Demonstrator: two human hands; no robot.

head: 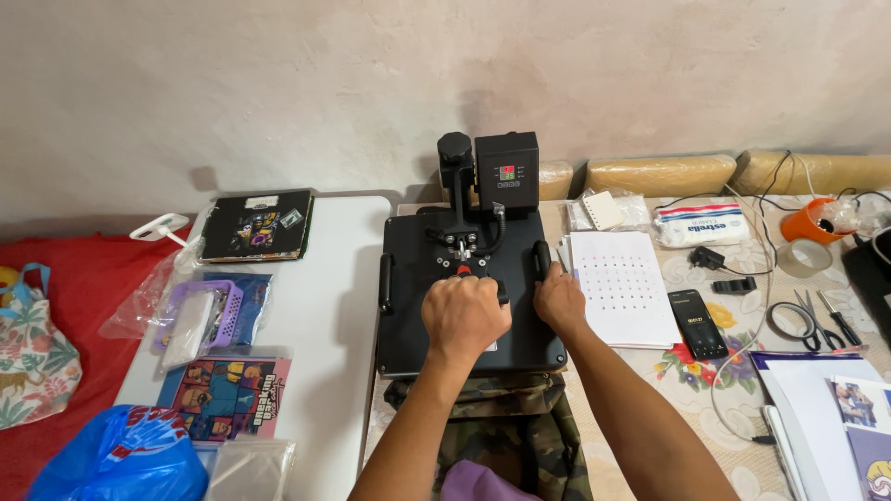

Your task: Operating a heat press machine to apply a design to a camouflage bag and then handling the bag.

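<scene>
Even, soft indoor light, moderately bright, faint shadows on wall (278, 83) behind objects, no glare, sharp focus, slight wide-angle bending at edges

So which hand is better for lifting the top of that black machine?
Probably the left hand: it is already closed around the handle at the front middle of the black flat metal heat press. The right hand only rests on the press's right edge.

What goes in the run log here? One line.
left hand: grips press handle | right hand: on press right edge | camo cloth: under press | phone: right
</scene>
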